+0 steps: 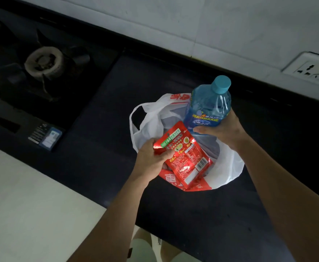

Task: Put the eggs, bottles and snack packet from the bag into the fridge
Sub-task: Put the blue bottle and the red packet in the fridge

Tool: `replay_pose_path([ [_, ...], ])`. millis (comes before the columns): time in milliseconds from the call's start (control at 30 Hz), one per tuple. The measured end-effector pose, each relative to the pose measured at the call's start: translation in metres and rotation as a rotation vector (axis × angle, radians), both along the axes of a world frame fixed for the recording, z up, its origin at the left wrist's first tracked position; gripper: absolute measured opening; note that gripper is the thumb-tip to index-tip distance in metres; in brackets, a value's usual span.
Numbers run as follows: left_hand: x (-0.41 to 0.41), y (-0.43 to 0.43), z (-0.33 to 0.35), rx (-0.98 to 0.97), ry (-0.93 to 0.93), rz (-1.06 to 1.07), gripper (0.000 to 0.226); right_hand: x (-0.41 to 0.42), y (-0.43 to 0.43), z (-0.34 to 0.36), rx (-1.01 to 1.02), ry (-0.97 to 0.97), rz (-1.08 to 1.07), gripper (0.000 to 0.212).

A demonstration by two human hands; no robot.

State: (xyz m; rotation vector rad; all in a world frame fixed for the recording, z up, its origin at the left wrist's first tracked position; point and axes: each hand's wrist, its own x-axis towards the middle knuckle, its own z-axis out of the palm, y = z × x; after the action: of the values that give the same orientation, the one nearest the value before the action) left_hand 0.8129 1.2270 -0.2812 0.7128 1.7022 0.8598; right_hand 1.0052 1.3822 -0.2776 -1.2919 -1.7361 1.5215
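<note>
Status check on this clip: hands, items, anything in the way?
Left hand grips red snack packet. Right hand grips blue bottle, both above open bag on counter. Eggs, fridge not visible. Nothing in the way.

Bag (228, 167) on counter (102, 129), right of, seemingly, stove burner (44, 62).

I see both forearms bare, no sleeves; left hand (151, 157), right hand (222, 129) ringless; pale shorts (141, 246) below.
</note>
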Motion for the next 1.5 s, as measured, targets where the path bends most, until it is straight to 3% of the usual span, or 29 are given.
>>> replay_pose_path([
  [200,-0.006,-0.011,0.011,0.01,-0.627,0.555,0.029,0.001,-0.007,-0.003,-0.003,0.064,-0.084,0.11],
  [400,-0.022,-0.02,0.033,0.041,-0.827,0.671,0.042,-0.003,-0.022,0.007,-0.034,0.189,-0.167,0.107],
  [633,-0.029,-0.029,0.082,0.068,-0.809,0.504,0.04,-0.015,-0.055,0.064,0.018,0.335,-0.256,0.085],
  [767,-0.036,-0.034,0.112,0.148,-0.748,0.415,0.036,-0.012,-0.083,0.105,0.071,0.352,-0.326,0.088],
  [933,-0.04,-0.037,0.149,0.21,-0.519,0.299,0.043,-0.006,-0.121,0.136,0.07,0.355,-0.427,0.083],
  [1133,-0.03,-0.036,0.186,0.31,-0.396,0.172,0.033,0.003,-0.159,0.163,0.112,0.358,-0.58,0.078],
  [1500,-0.03,-0.03,0.217,0.37,-0.25,0.08,0.045,-0.009,-0.176,0.191,0.235,0.322,-0.563,0.082],
])
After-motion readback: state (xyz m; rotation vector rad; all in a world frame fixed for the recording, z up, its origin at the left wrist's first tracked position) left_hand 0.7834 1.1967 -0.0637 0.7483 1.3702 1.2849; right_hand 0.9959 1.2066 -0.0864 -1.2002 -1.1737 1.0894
